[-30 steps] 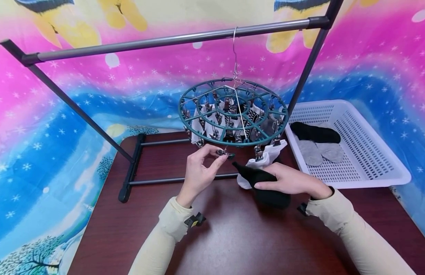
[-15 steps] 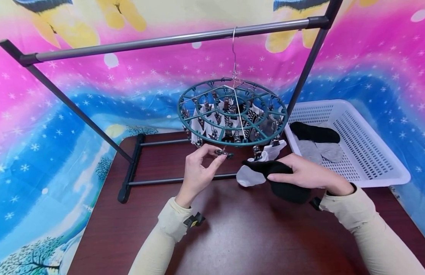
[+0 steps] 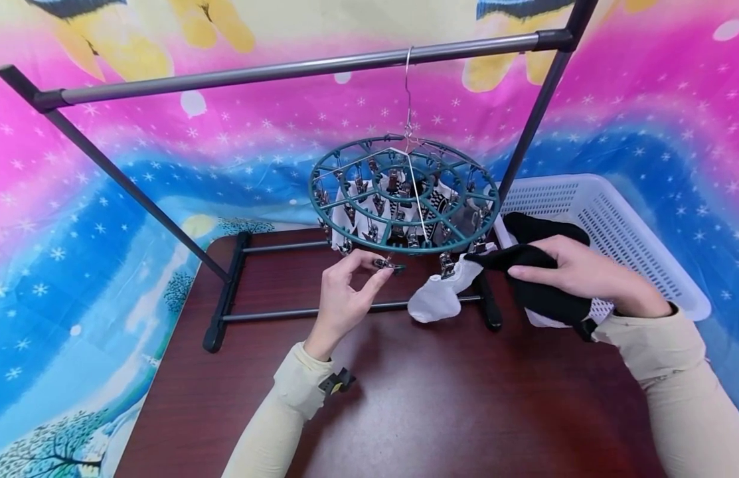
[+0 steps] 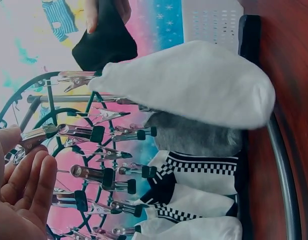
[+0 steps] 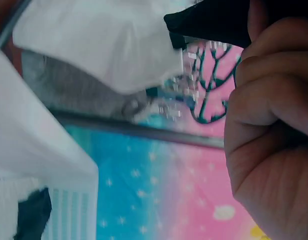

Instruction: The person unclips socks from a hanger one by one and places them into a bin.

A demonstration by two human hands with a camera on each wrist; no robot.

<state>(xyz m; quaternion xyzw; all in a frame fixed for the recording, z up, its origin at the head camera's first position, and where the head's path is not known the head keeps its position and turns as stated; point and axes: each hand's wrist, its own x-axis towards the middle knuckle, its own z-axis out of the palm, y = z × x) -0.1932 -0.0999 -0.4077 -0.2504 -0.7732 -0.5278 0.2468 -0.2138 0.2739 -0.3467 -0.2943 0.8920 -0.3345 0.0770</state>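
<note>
In the head view my left hand (image 3: 348, 289) pinches a metal clip (image 3: 388, 265) at the front of the round green hanger (image 3: 321, 214). No sock shows in that clip in the left wrist view. My right hand (image 3: 575, 269) grips a black sock (image 3: 548, 295) over the basket's near left side. Left of it, a white sock (image 3: 436, 300) dangles from a clip on the hanger. Behind, a grey sock (image 4: 194, 134) and a checkered white sock (image 4: 201, 170) hang from other clips.
A dark metal rack (image 3: 285, 73) holds the hanger by its hook. The white perforated basket (image 3: 635, 249) stands at the right, with another black sock (image 3: 539, 227) inside. The brown table (image 3: 405, 405) lies beneath everything, before a printed cloth backdrop (image 3: 273, 166).
My right hand has moved right and away from the clip, carrying the black sock to the basket's side and uncovering the white sock. My left hand still pinches the same clip.
</note>
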